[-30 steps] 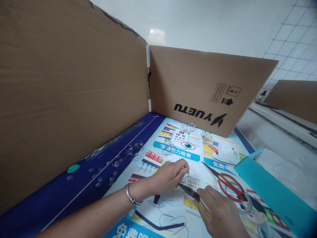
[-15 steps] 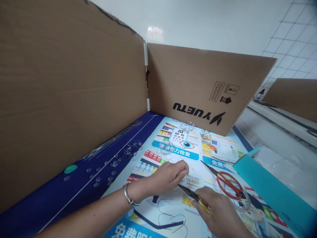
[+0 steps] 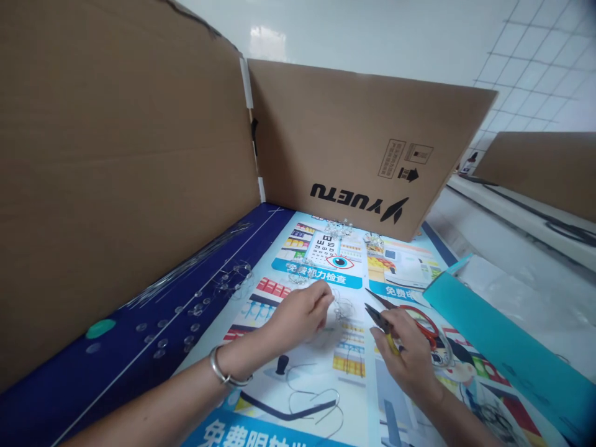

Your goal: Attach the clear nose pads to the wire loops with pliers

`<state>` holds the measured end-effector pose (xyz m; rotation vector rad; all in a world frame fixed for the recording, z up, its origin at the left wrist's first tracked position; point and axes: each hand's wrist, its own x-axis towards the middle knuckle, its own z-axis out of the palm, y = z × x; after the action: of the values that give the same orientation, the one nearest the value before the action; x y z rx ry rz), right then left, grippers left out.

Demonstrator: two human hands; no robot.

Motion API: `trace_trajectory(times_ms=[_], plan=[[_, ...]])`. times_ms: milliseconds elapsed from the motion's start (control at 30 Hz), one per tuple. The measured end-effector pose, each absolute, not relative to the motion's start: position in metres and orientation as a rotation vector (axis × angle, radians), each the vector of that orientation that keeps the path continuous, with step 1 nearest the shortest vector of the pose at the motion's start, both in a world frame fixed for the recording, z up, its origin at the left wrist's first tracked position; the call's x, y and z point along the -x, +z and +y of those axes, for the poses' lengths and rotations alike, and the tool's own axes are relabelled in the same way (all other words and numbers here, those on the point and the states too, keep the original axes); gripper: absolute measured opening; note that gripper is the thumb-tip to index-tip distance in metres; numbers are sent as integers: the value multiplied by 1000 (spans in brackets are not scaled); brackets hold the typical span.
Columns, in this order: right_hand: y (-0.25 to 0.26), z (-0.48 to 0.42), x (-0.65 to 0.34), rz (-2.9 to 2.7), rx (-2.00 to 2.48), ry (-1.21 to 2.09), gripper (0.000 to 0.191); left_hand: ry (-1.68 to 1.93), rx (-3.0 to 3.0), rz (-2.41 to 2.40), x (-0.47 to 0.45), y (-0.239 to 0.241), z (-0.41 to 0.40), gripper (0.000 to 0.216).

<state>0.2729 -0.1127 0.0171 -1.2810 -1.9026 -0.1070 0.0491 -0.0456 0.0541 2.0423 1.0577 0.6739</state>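
In the middle of the frame, your left hand [image 3: 305,310] has its fingers pinched together on wire loops [image 3: 343,308], which stick out to the right of your fingertips, just above the printed surface [image 3: 130,351]. Right of centre, your right hand [image 3: 412,351] has its fingers wrapped around yellow-handled pliers [image 3: 383,323]; their dark tips point up and left, apart from the loops. Red-handled scissors [image 3: 426,315] lie just beyond that hand, partly hidden by it. Bent wires [image 3: 316,393] lie at lower centre, clear beads [image 3: 197,309] toward the left, and a teal box [image 3: 493,341] at the right.
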Motion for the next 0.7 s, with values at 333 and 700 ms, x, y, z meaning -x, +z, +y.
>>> trace_trajectory(times_ms=[333,700], plan=[[9,-110,-265,-1868,1411,99,20,522,-2177,923,-77,41,-79,15],[8,-108,-266,-1883,1449,133,19,389,-2348,1036,-74,39,-76,20]])
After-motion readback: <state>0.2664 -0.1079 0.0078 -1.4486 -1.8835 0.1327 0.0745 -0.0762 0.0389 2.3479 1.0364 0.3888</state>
